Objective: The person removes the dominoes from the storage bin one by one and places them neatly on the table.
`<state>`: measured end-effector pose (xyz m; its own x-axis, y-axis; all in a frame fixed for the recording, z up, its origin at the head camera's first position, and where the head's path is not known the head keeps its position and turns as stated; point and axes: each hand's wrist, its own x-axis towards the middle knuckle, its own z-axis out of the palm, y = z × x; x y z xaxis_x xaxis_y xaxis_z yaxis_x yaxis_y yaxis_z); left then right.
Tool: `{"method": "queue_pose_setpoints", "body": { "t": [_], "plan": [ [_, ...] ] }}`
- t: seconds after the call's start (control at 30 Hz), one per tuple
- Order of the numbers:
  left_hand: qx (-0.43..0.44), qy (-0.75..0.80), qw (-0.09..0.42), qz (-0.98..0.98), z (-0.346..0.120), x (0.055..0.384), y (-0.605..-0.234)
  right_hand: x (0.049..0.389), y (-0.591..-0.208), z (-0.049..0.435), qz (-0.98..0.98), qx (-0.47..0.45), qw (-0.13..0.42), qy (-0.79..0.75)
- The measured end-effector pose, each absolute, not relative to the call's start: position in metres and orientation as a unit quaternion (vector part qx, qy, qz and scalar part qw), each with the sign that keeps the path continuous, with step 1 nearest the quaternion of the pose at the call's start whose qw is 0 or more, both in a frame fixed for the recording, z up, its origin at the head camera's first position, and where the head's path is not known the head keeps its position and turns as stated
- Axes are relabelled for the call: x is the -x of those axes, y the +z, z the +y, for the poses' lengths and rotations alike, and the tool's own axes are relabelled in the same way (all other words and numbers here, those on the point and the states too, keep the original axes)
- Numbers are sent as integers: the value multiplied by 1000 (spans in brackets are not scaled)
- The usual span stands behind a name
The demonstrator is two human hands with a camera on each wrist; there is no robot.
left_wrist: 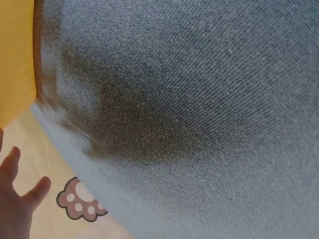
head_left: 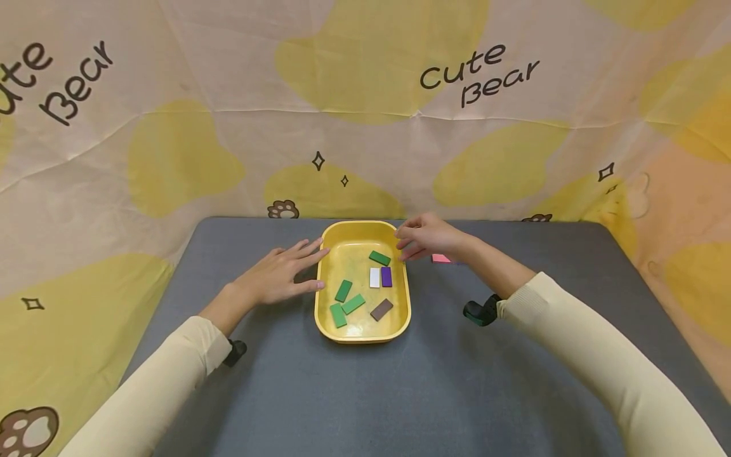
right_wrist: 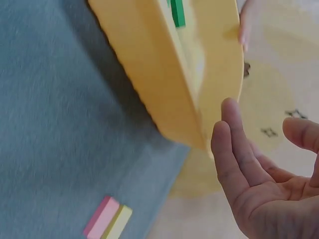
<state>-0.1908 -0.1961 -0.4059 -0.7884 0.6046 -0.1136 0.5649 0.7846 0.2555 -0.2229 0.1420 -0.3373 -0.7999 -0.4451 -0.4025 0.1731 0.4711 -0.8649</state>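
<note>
A yellow tray (head_left: 362, 336) stands on the table with several small flat blocks in it. Among them are green blocks (head_left: 343, 291), a white block (head_left: 374, 277), a purple block (head_left: 386, 277) and a brown block (head_left: 381, 310). My left hand (head_left: 280, 273) spreads its fingers, fingertips at the tray's left rim. At the far right corner, my right hand (head_left: 428, 238) has its fingertips close by the rim. In the right wrist view that right hand (right_wrist: 264, 189) shows loosely bent fingers and thumb apart, with nothing between them.
Right of the tray, a pink block (right_wrist: 101, 217) and a yellow block (right_wrist: 117, 222) lie side by side on the grey table (head_left: 365, 406). My right forearm partly covers that spot in the head view. A patterned cloth (head_left: 365, 127) hangs behind the table's far edge.
</note>
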Motion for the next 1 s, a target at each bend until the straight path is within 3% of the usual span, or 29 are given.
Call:
{"method": "queue_pose_setpoints", "body": {
  "t": [1.0],
  "plan": [
    [-310,108,92,940,-197,192,-408,222,-365,73,821,101,419,-375]
  ]
}}
